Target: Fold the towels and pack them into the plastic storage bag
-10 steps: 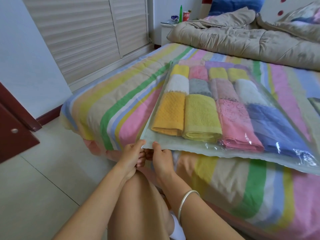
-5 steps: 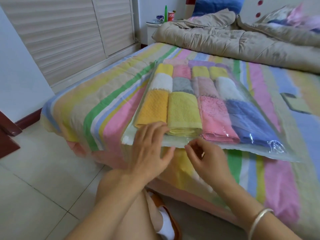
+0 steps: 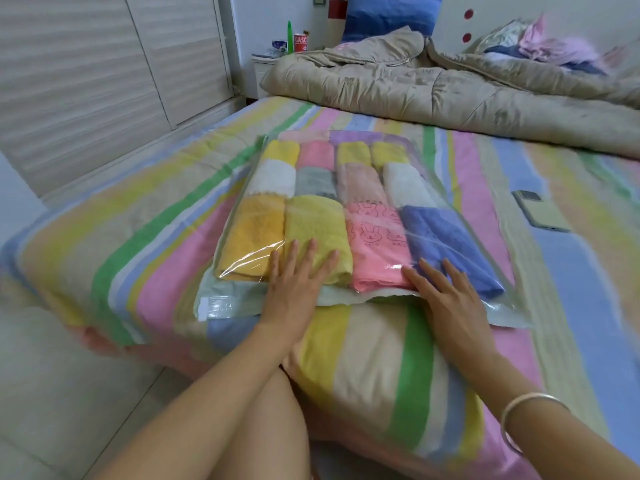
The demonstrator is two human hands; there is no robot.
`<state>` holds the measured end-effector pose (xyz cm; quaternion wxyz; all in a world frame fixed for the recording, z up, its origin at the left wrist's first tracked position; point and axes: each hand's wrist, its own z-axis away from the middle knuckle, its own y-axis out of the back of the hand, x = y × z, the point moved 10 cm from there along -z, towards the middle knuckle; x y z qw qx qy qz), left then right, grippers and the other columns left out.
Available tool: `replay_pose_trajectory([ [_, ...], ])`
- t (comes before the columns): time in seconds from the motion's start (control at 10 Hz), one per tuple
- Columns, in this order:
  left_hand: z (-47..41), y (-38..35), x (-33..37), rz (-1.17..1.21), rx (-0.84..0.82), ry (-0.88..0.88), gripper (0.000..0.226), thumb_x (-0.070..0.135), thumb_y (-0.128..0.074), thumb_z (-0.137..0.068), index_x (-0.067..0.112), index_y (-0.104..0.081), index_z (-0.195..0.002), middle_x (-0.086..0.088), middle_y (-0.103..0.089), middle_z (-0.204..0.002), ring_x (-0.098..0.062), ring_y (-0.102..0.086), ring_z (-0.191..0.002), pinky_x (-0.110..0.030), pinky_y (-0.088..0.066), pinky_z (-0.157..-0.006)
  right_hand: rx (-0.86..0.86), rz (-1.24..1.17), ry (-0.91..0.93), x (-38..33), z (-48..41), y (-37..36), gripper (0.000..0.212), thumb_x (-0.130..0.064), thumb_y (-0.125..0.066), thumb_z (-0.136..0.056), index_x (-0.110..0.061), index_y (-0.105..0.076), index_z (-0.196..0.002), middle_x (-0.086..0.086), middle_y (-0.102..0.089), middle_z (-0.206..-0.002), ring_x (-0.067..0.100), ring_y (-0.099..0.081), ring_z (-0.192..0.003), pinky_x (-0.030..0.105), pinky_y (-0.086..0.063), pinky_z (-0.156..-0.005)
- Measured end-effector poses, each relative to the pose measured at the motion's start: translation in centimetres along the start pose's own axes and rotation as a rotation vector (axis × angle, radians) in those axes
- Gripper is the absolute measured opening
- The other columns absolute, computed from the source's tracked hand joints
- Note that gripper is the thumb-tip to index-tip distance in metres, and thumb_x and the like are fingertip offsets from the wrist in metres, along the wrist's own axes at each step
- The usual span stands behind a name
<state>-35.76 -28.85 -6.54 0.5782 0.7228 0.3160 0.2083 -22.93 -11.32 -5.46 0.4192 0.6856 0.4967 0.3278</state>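
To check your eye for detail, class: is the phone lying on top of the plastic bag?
No, the phone lies on the striped bedcover, clear of the plastic bag.

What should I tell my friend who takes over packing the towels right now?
Left hand: open, flat on the clear plastic storage bag, over the folded yellow towel.
Right hand: open, flat over the pink bunny-print towel and the blue towel.
Bag lies on the striped bed.
Done: all visible towels folded, packed in rows.
Left: likely press air out; near-edge seal unclear.

Pink bunny-print towel (image 3: pixel 372 237), blue towel (image 3: pixel 446 237), pastel-striped bedsheet (image 3: pixel 156 244).
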Motion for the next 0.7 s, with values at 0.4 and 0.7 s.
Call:
replay_pose_trajectory([
  [0.4, -9.2, -3.1, -1.9, -0.094, -0.071, -0.036, 0.108, 0.038, -0.076, -0.073, 0.029, -0.005, -0.153, -0.017, -0.023, -0.158, -0.042, -0.025, -0.143, -0.059, -0.017, -0.115, -0.095, -0.17, -0.164, 2.8, -8.4, -4.8, 0.061, 0.009, -0.047, -0.084, -0.024, -0.056, -0.135, 0.01, -0.049, -0.144, 0.046, -0.034, -0.136, 0.057, -0.023, -0.114],
  [0.7, -4.4, -2.1, -2.8, 0.011, -0.52, 0.149, 0.074, 0.043, -0.034, -0.1, 0.024, 0.013, -0.153, -0.015, 0.016, -0.16, -0.033, 0.015, -0.147, -0.063, 0.013, -0.111, -0.386, -0.233, -0.023, 1.9, -4.0, -3.0, 0.079, -0.008, -0.044, -0.083, -0.031, -0.015, -0.153, -0.004, -0.016, -0.16, 0.023, -0.014, -0.148, 0.041, -0.012, -0.12],
])
